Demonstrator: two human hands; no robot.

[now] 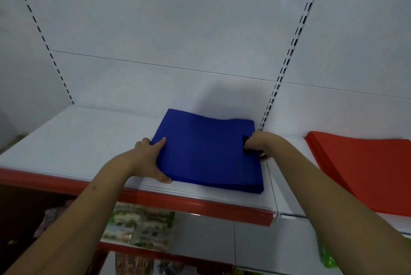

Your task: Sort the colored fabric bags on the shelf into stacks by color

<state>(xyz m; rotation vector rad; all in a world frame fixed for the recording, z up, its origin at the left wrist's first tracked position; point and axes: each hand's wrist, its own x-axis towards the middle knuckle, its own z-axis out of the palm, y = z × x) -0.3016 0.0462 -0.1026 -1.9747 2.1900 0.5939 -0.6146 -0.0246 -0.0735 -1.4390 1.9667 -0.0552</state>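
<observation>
A stack of blue fabric bags (206,152) lies on the white shelf (77,141), near its right end. My left hand (148,159) holds the stack's left edge, forefinger on top and thumb at the front corner. My right hand (259,143) grips the stack's right edge, fingers curled over it beside a dark spot on the fabric. A stack of red fabric bags (367,170) lies flat on the neighbouring shelf section to the right, apart from the blue one.
The shelf has a red front strip (178,204) and a white back panel with slotted uprights (287,59). Packaged goods (142,225) sit on the lower shelf. Something green (327,257) shows at the lower right.
</observation>
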